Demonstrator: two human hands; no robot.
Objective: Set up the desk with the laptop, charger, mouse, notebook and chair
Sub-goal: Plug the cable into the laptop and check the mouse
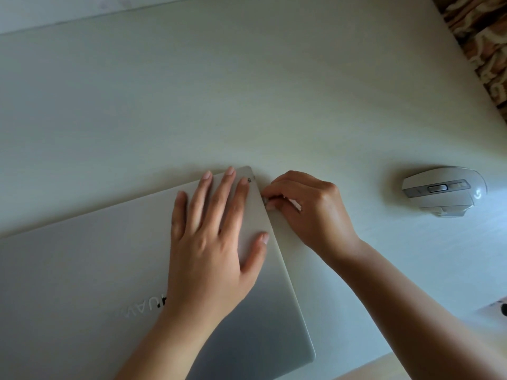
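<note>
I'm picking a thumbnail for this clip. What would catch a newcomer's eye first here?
The two hands meeting at the closed silver laptop: the left hand lies flat on its lid, while the right hand pinches a small plug-like thing at the laptop's right edge. Next, the pale grey mouse sitting alone to the right on the white desk.

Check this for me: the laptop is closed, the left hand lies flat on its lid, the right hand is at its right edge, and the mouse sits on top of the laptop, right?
Not quite. The head view shows the mouse on the desk, well right of the closed laptop and apart from it. The left hand lies flat on the lid, and the right hand is at its right edge.
</note>
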